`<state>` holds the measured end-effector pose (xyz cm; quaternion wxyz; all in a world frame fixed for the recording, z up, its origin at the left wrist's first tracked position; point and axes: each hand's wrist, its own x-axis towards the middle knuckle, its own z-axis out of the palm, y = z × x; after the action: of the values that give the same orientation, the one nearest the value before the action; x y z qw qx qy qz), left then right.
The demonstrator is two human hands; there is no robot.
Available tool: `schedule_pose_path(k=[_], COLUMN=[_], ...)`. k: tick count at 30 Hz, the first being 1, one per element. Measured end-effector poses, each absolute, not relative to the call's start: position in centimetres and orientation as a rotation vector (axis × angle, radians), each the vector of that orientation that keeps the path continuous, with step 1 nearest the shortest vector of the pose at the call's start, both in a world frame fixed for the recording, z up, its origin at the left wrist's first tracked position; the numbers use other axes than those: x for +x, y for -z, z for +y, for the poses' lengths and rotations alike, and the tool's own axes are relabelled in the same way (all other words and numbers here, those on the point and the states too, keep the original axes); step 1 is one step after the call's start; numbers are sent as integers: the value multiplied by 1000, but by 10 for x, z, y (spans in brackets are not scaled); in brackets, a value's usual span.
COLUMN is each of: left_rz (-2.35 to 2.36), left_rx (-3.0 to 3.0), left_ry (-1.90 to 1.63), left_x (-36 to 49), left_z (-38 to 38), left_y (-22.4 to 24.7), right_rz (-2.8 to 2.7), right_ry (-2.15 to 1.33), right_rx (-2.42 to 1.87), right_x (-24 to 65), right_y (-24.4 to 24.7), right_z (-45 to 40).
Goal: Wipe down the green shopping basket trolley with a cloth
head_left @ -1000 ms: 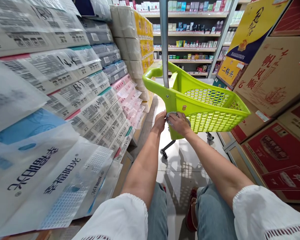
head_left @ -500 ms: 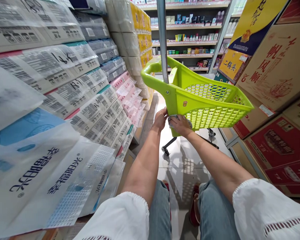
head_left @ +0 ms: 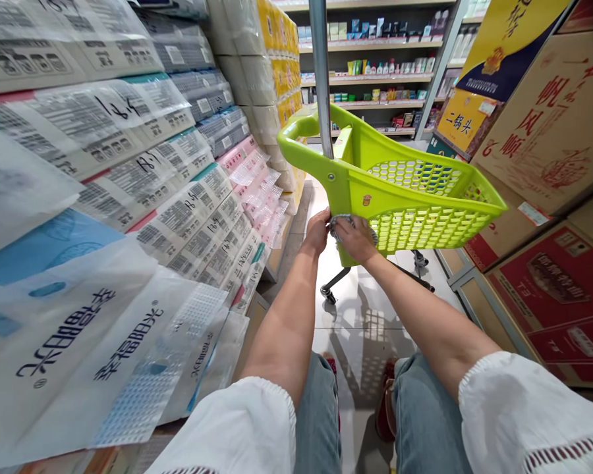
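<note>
A bright green shopping cart (head_left: 415, 191) with a mesh basket stands in front of me, its metal pole (head_left: 321, 72) rising past the handle. My right hand (head_left: 356, 238) presses a grey striped cloth (head_left: 342, 218) against the lower side of the cart frame, fingers bent over it. At the rear edge of the same frame part is my left hand (head_left: 318, 230), its fingers closed near the cloth's left end. Whether the left fingers grip the cloth or the frame is hidden.
Stacked tissue packs (head_left: 143, 158) line the left side, with plastic wrap (head_left: 79, 349) sticking out low. Cartons (head_left: 553, 118) are piled on the right. Behind the cart are shelves of bottles and boxes (head_left: 375, 80). A caster (head_left: 329, 295) rests on the tiled floor.
The right hand and the cloth have shifted slightly left on the cart frame. The view has tilted a little, so the shelves appear slightly higher.
</note>
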<state>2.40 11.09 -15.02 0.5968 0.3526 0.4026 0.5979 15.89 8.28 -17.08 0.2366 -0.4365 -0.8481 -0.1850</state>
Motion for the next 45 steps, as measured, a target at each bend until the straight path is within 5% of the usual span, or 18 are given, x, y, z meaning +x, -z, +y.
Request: schedule_pose_path(k=[4, 12, 22, 31, 40, 45], left_rz=[862, 858, 842, 992, 995, 1008], left_rx=[901, 921, 936, 796, 788, 799], left_ry=[-1419, -1448, -1425, -1423, -1398, -1401], left_x=[24, 25, 22, 29, 29, 29], left_z=[111, 110, 112, 118, 124, 126], left_y=[150, 151, 155, 182, 186, 189], right_rz=[-2470, -2061, -2456, -2113, -2464, -2468], right_ry=[488, 538, 492, 515, 552, 520], right_rx=[-1192, -1203, -1171, -1265, -1184, -1185], right_x=[162, 141, 167, 153, 166, 168], right_y=[178, 120, 179, 124, 205, 191], right_z=[76, 98, 78, 95, 83, 84])
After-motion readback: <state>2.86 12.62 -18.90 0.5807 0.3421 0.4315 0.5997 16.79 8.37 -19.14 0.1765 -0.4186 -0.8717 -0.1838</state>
